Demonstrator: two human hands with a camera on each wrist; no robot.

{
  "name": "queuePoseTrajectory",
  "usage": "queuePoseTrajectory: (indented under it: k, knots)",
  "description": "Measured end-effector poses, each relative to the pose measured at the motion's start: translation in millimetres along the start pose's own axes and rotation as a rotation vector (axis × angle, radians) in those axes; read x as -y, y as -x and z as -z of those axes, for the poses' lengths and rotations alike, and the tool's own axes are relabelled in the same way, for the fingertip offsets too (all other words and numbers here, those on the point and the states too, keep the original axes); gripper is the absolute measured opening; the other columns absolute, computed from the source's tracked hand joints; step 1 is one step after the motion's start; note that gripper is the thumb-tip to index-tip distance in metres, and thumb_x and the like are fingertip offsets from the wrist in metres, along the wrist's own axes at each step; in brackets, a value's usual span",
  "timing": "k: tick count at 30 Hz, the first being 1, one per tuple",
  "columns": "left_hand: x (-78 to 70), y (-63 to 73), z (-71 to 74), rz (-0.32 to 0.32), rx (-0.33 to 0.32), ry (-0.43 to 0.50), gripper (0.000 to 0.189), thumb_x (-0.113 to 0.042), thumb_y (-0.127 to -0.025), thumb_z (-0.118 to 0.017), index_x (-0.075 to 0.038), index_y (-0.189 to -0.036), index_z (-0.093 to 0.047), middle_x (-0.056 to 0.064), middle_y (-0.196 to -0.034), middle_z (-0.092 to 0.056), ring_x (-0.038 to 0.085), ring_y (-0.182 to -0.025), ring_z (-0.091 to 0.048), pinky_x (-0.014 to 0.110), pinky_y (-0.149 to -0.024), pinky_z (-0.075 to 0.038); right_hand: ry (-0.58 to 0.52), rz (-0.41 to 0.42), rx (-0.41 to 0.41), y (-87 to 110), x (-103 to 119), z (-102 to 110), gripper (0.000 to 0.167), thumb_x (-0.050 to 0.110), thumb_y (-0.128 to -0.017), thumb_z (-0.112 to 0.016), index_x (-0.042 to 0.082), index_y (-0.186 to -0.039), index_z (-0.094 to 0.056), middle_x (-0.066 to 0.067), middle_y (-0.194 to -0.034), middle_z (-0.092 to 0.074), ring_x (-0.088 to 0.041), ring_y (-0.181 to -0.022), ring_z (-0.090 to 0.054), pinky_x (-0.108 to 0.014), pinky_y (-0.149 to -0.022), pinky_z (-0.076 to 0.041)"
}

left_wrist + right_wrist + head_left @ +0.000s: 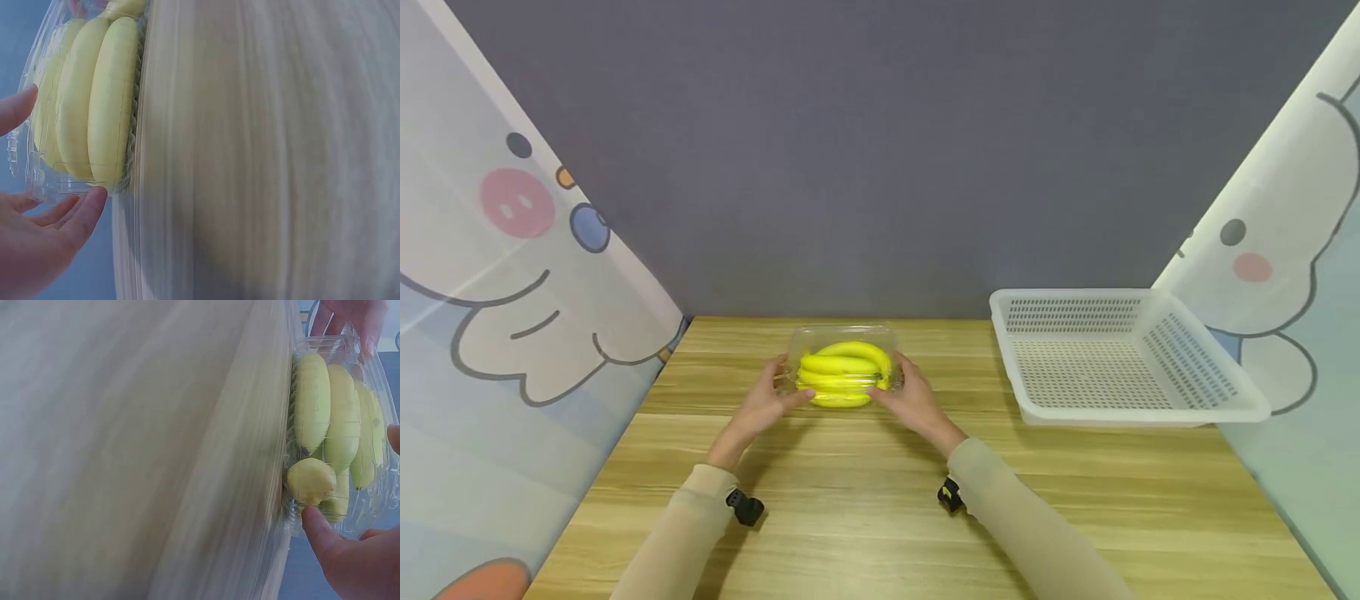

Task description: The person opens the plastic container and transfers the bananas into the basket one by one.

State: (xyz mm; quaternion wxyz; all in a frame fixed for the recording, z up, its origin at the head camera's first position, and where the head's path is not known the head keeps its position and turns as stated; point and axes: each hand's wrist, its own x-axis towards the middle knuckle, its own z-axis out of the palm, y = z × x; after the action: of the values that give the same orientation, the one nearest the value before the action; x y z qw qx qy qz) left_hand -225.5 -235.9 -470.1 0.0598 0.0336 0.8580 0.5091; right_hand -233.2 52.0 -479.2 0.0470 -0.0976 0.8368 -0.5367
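A clear plastic box (842,333) stands near the back edge of the table, packed with several yellow bananas (842,365). My left hand (763,407) holds its left end, the thumb at the front and the fingers round the side. At the opposite end, my right hand (916,404) grips the box in the same way. The left wrist view has the bananas (112,100) through the clear wall, fingertips right at the box's lower edge. In the right wrist view, a rounded yellow end (311,480) faces the camera, close to a fingertip of the right hand (362,562).
A white perforated plastic basket (1022,387) stands on the right of the wood-grain table (850,508). A dark grey panel (880,167) rises behind the table. Cartoon-printed sheets hang at the left (445,350) and right (1292,467).
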Motion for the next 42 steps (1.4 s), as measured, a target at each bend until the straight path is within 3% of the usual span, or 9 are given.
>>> queuePoseTrajectory:
  k: [17, 29, 42]
  knots:
    - [-11.2, -2.4, -25.3, -0.044, 0.014, -0.019, 0.100, -0.039, -0.088, -0.080, -0.007, -0.161, -0.018, 0.029, -0.155, -0.031, 0.050, -0.139, -0.037, 0.062, -0.108, -0.039, 0.041, -0.017, -0.047, 14.5, -7.4, 23.5, 0.091, 0.036, -0.089, -0.078, 0.005, -0.159, -0.030, -0.021, -0.155, -0.041, -0.040, -0.137, -0.045, -0.055, -0.110, -0.041]
    - [-19.1, 4.8, -38.2, -0.043, 0.018, -0.023, 0.101, -0.038, -0.087, -0.081, -0.003, -0.159, -0.019, 0.028, -0.152, -0.034, 0.048, -0.135, -0.041, 0.060, -0.103, -0.045, 0.022, -0.038, -0.039, 29.0, -9.5, 34.8, 0.090, 0.032, -0.090, -0.078, 0.002, -0.158, -0.028, -0.024, -0.151, -0.043, -0.044, -0.133, -0.049, -0.054, -0.107, -0.044]
    - [-26.7, 10.6, -53.9, -0.066, 0.009, -0.013, 0.103, -0.035, -0.084, -0.084, -0.002, -0.158, -0.021, 0.029, -0.146, -0.041, 0.047, -0.129, -0.047, 0.057, -0.100, -0.048, 0.041, -0.064, -0.034, 42.0, -16.1, 48.2, 0.093, 0.038, -0.089, -0.078, 0.004, -0.159, -0.027, -0.025, -0.154, -0.041, -0.045, -0.134, -0.047, -0.056, -0.107, -0.043]
